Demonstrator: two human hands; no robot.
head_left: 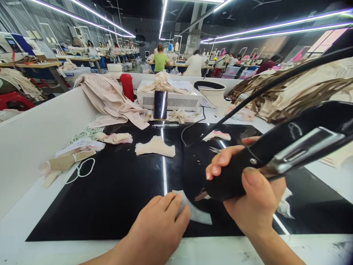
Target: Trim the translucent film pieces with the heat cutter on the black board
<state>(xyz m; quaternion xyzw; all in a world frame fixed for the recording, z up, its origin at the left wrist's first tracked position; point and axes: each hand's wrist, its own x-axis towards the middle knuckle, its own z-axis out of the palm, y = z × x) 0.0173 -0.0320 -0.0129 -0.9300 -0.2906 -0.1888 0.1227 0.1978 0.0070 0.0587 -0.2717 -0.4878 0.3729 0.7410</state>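
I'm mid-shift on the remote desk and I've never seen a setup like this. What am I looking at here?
There's no machine arm here: these are a person's bare hands, in a single picture from a camera worn on the head, looking forward and down. The left hand has its fingers on a curved grey piece lying on a black mat. The right hand grips a black handheld tool; I can't tell exactly what kind. Farther back on the mat are a cream fabric piece and a pen. A phone stands upright before a white vented box.
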